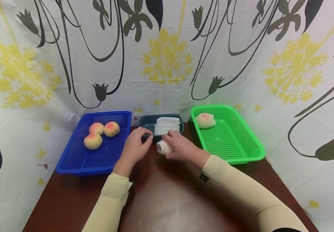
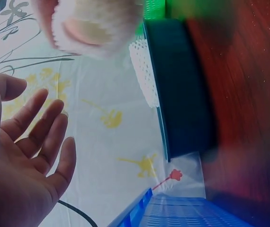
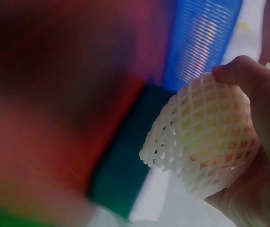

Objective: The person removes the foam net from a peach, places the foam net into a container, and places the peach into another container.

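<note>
A peach in a white foam net (image 3: 208, 137) is gripped by my right hand (image 1: 182, 146), thumb on one side and fingers round the other. In the head view it hangs in front of the dark teal tray (image 1: 147, 120). My left hand (image 1: 136, 145) is apart from it, fingers loosely bent with nothing between them, as the left wrist view also shows. Flat white foam nets (image 1: 167, 125) lie in the teal tray. Several bare peaches (image 1: 92, 141) sit in the blue basket (image 1: 82, 158). One netted peach (image 1: 205, 120) rests in the green basket (image 1: 236, 138).
The baskets and tray stand along the back of a dark red-brown table (image 1: 161, 199), blue at left, green at right. A patterned white cloth (image 1: 167, 93) hangs behind and on both sides.
</note>
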A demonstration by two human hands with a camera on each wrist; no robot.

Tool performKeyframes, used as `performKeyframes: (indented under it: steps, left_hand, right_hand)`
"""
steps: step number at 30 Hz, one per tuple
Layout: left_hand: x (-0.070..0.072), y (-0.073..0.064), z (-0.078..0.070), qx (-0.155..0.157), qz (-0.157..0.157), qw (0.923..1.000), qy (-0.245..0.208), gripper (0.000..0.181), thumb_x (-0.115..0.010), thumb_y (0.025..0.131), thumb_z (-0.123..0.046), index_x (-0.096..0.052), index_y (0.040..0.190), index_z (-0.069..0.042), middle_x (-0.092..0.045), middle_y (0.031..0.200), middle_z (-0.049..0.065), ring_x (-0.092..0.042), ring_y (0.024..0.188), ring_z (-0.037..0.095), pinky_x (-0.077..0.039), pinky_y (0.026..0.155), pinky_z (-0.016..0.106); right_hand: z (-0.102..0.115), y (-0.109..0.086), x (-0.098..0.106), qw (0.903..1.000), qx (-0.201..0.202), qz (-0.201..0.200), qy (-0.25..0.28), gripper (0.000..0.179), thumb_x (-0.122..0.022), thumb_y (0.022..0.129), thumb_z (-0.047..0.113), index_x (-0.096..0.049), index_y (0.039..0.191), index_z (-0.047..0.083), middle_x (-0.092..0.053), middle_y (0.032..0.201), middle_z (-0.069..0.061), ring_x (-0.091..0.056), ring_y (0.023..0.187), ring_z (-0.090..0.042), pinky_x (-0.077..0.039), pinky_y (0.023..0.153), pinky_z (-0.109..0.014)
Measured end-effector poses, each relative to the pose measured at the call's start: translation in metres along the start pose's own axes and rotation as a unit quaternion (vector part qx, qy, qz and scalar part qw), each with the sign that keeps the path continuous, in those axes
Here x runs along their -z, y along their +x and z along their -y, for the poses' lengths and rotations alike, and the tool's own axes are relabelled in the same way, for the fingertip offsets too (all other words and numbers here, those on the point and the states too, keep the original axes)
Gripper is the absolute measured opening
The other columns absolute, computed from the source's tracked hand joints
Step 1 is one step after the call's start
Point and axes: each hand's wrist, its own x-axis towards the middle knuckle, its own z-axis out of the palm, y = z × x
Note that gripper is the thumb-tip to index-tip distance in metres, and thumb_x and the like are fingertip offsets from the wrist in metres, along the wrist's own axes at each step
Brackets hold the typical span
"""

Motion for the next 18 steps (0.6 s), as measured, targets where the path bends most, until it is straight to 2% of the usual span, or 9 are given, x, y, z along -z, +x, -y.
performKeyframes:
  steps: [7, 11, 18]
  left_hand:
    - [-0.007, 0.001, 0.000, 0.007, 0.003, 1.0000, 0.004, 0.017, -0.072, 0.107, -0.025, -0.078, 0.117, -0.013, -0.073, 0.122, 0.003, -0.067, 0.120, 0.026, -0.055, 0.107, 0.053]
    - [-0.009, 0.001, 0.000, 0.014, 0.008, 0.9998, 0.008, 0.016, -0.072, 0.108, -0.025, -0.077, 0.117, -0.014, -0.073, 0.123, 0.002, -0.068, 0.120, 0.024, -0.055, 0.107, 0.051]
    - [-0.010, 0.000, 0.000, 0.022, 0.014, 0.9996, 0.011, 0.016, -0.071, 0.109, -0.028, -0.076, 0.118, -0.016, -0.072, 0.124, 0.001, -0.067, 0.120, 0.023, -0.056, 0.108, 0.050]
  right_hand:
    - [-0.005, -0.002, -0.042, 0.9983, -0.036, 0.045, -0.006, 0.067, -0.092, 0.087, 0.040, -0.063, 0.144, 0.018, -0.057, 0.119, -0.004, -0.054, 0.105, -0.020, -0.057, 0.083, -0.034]
    - [-0.004, 0.001, -0.055, 0.9977, -0.025, 0.058, -0.024, 0.065, -0.090, 0.088, 0.042, -0.062, 0.142, 0.019, -0.058, 0.118, -0.004, -0.054, 0.104, -0.021, -0.057, 0.084, -0.034]
    - [0.001, 0.007, -0.066, 0.9978, -0.006, 0.049, -0.043, 0.066, -0.091, 0.086, 0.041, -0.061, 0.140, 0.018, -0.058, 0.118, -0.005, -0.053, 0.103, -0.023, -0.057, 0.086, -0.037]
